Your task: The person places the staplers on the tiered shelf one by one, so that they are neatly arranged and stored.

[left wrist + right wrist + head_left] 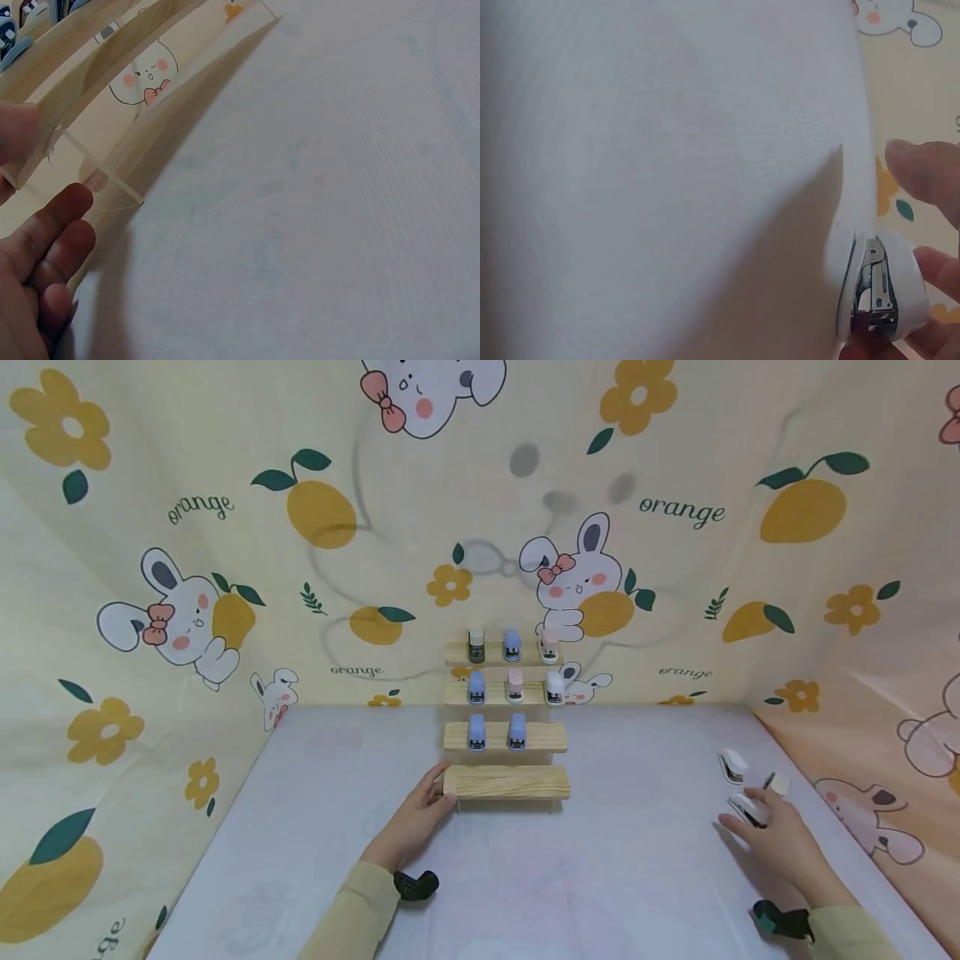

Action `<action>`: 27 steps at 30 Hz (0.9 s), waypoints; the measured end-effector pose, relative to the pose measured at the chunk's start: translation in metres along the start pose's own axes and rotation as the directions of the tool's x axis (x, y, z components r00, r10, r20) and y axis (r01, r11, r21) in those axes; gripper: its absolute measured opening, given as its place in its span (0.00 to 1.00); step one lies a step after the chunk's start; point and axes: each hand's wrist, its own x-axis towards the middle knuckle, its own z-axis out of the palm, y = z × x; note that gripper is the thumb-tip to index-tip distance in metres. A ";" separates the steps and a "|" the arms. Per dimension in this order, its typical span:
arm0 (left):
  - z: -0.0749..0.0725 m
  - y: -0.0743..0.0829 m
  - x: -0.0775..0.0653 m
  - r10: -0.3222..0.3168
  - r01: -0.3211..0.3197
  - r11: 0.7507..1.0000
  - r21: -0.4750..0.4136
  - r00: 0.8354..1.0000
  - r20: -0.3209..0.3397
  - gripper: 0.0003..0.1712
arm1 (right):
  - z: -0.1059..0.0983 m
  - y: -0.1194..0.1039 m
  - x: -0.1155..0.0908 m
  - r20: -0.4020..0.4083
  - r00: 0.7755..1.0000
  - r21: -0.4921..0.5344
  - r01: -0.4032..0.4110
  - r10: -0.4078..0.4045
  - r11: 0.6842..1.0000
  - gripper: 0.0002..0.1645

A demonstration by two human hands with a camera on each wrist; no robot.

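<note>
At the left end of the lowest wooden shelf (507, 782), my left hand (415, 818) grips the board's edge, thumb in front and fingers at the back corner. In the left wrist view the other fingers (64, 244) lie bent beside a thin shelf leg (105, 169). Over at the right, my right hand (787, 839) is at a small white stapler (748, 810). Fingertips touch that stapler (907, 285) in the right wrist view, while the thumb (922, 169) stays spread away from it.
Behind the lowest shelf rise three more tiers, holding several mini staplers, among them a blue one (477, 732) and a pink one (514, 685). Beyond my right hand lie another white stapler (732, 766) and a pale one (778, 785). A printed cloth (480, 485) hangs behind.
</note>
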 end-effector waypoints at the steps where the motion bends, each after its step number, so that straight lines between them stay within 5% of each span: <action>1: 0.000 0.000 0.000 0.002 -0.002 1.000 0.000 1.000 0.000 0.36 | 0.000 0.000 0.000 -0.005 1.000 -0.002 0.004 -0.004 1.000 0.62; 16: 0.000 -0.006 0.004 0.049 -0.049 0.998 -0.031 0.999 0.005 0.36 | -0.004 0.002 -0.002 -0.004 1.000 0.052 -0.029 0.029 0.998 0.55; 23: 0.002 0.022 -0.013 0.033 -0.032 0.999 -0.026 0.999 0.015 0.35 | -0.004 0.003 -0.003 -0.017 0.997 0.075 -0.073 0.075 0.994 0.56; 27: 0.001 0.024 -0.014 0.034 -0.034 0.999 -0.031 0.999 0.019 0.36 | -0.003 0.004 -0.002 -0.005 0.997 0.082 -0.075 0.076 0.994 0.58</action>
